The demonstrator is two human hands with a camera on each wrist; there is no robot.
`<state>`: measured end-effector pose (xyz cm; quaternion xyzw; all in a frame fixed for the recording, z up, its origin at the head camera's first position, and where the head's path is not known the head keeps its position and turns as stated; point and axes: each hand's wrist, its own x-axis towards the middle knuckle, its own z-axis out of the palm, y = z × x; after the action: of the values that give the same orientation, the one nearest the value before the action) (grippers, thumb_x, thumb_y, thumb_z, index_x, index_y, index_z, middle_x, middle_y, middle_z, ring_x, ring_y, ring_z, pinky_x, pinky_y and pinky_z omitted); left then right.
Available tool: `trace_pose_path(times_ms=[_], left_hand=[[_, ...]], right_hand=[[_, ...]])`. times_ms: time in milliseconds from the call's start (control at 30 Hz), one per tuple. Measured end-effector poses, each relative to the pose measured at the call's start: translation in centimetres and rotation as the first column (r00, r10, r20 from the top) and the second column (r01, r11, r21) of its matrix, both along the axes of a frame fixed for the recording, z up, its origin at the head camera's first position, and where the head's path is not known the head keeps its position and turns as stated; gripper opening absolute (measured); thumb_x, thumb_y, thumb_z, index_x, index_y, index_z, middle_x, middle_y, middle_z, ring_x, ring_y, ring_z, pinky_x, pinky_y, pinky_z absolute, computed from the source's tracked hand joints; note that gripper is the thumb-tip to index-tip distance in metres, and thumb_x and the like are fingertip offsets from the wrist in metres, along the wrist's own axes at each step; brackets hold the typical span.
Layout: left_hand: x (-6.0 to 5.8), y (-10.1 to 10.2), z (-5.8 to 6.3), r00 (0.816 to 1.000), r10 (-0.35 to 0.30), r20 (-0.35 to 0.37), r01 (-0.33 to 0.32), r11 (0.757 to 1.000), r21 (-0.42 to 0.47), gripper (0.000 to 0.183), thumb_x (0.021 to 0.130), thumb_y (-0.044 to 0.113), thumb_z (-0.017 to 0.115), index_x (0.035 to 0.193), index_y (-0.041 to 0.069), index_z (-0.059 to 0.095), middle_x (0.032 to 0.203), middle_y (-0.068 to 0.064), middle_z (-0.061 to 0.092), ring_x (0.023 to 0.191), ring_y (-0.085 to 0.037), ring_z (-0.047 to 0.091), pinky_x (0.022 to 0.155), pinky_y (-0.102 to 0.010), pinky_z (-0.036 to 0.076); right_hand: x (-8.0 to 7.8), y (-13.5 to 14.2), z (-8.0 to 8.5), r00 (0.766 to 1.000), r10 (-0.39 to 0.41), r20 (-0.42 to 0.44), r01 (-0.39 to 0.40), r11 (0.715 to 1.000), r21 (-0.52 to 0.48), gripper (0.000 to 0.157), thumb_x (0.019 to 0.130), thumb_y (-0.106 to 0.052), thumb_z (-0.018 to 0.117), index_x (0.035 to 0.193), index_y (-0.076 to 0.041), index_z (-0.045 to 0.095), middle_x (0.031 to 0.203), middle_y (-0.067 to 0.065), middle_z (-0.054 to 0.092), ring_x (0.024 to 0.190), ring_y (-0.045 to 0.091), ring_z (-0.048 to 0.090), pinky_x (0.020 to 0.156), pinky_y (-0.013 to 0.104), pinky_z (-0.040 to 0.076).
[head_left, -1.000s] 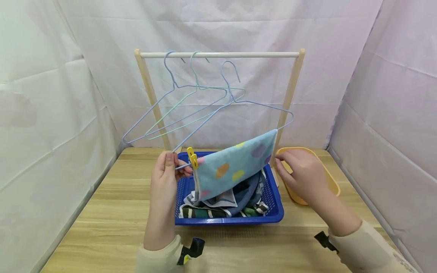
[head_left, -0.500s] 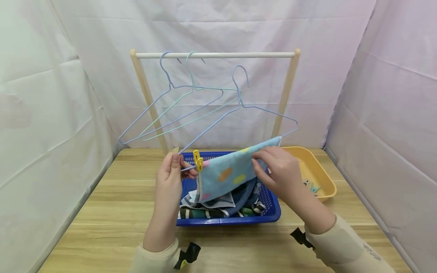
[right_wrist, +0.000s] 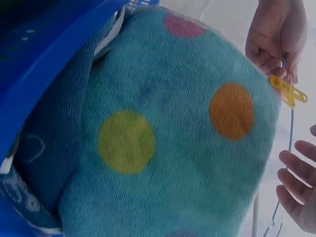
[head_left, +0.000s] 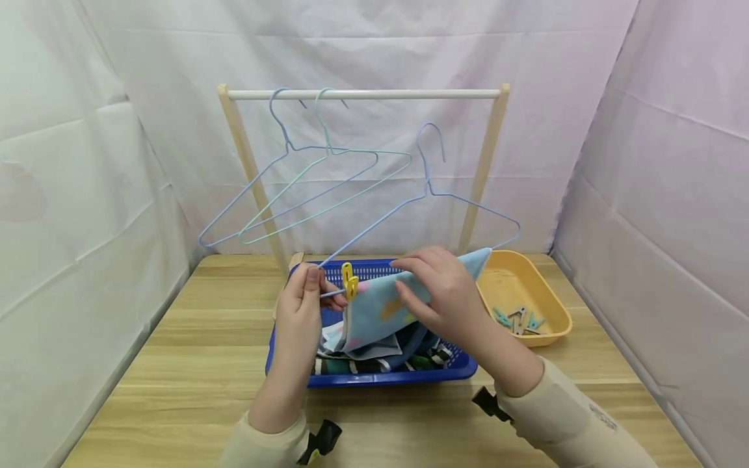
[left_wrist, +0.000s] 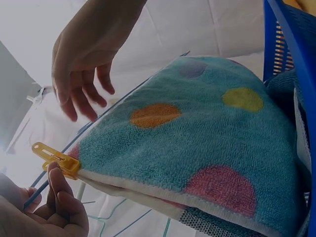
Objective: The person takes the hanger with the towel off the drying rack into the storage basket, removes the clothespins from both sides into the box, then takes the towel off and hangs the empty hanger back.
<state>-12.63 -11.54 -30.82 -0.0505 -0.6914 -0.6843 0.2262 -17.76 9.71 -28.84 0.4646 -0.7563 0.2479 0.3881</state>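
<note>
My left hand [head_left: 304, 312] grips the lower left corner of a blue wire hanger [head_left: 374, 227], which tilts with its hook up. Over the hanger's bottom bar hangs a folded light-blue towel [left_wrist: 197, 128] with coloured dots. A yellow clothespin [head_left: 350, 286] clips the towel's left end to the bar, right beside my left fingertips. My right hand [head_left: 447, 292] is in front of the towel, fingers spread and loosely bent, holding nothing. In the right wrist view its fingers [right_wrist: 298, 168] stand apart from the bar. The towel's lower part hangs over the blue basket [head_left: 404, 380].
Two more hangers, one blue [head_left: 234, 201] and one mint green [head_left: 287, 188], hang from the white rail [head_left: 374, 95] of a wooden rack behind. Dark and striped cloths [head_left: 380, 364] lie in the basket. At right, a yellow tray [head_left: 556, 312] holds several clothespins [head_left: 521, 320].
My right hand has moved left from above the yellow tray to the front of the towel, uncovering the clothespins. The held hanger and towel have shifted right and slightly down.
</note>
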Motion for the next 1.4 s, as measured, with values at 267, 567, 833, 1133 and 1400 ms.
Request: trace_pose_path(times_ms=[267, 567, 833, 1133, 1400], left_hand=[[0.0, 0.5, -0.2, 1.0, -0.001, -0.006, 0.001, 0.999, -0.037, 0.039, 0.106, 0.031, 0.034, 0.09, 0.0, 0.051, 0.073, -0.013, 0.062, 0.065, -0.02, 0.064, 0.064, -0.03, 0.056], [0.1, 0.9, -0.3, 1.0, -0.018, 0.009, 0.019, 0.998, -0.062, 0.041, 0.106, 0.037, 0.034, 0.091, 0.002, 0.052, 0.076, -0.012, 0.061, 0.068, -0.022, 0.064, 0.066, -0.031, 0.056], [-0.1, 1.1, -0.5, 1.0, -0.023, 0.0, 0.023, 0.996, -0.084, 0.038, 0.107, 0.032, 0.034, 0.088, 0.003, 0.05, 0.076, -0.012, 0.061, 0.067, -0.022, 0.064, 0.065, -0.034, 0.056], [0.2, 1.4, -0.4, 0.999, -0.029, -0.016, 0.028, 0.995, -0.091, 0.04, 0.106, 0.035, 0.034, 0.091, 0.003, 0.051, 0.075, -0.011, 0.06, 0.065, -0.022, 0.063, 0.063, -0.032, 0.056], [0.0, 1.6, -0.5, 0.999, -0.047, -0.021, 0.045, 0.994, -0.096, 0.04, 0.106, 0.036, 0.034, 0.091, 0.004, 0.052, 0.074, -0.011, 0.061, 0.065, -0.022, 0.063, 0.063, -0.032, 0.056]], right_hand=[[0.3, -1.0, -0.4, 0.996, 0.02, 0.082, -0.023, 0.999, 0.04, 0.039, 0.099, -0.037, 0.052, 0.114, -0.004, 0.067, 0.111, 0.008, 0.066, 0.105, 0.025, 0.058, 0.09, 0.042, 0.046], [0.5, -2.0, -0.4, 0.99, 0.005, 0.142, -0.018, 0.995, 0.093, 0.036, 0.095, -0.033, 0.061, 0.12, -0.006, 0.064, 0.115, 0.005, 0.065, 0.111, 0.021, 0.057, 0.095, 0.042, 0.045], [0.5, -2.4, -0.5, 0.977, -0.008, 0.215, -0.028, 0.986, 0.167, 0.042, 0.092, -0.03, 0.066, 0.127, -0.006, 0.06, 0.119, 0.005, 0.064, 0.113, 0.021, 0.056, 0.099, 0.043, 0.042], [0.3, -2.4, -0.5, 0.963, 0.026, 0.268, -0.072, 0.984, 0.163, 0.043, 0.095, -0.027, 0.064, 0.131, -0.006, 0.057, 0.119, 0.005, 0.064, 0.112, 0.02, 0.056, 0.098, 0.042, 0.042], [0.5, -2.4, -0.2, 0.934, 0.072, 0.351, -0.123, 0.984, 0.127, 0.036, 0.095, -0.019, 0.065, 0.127, -0.005, 0.058, 0.118, 0.004, 0.064, 0.109, 0.018, 0.056, 0.094, 0.039, 0.044]])
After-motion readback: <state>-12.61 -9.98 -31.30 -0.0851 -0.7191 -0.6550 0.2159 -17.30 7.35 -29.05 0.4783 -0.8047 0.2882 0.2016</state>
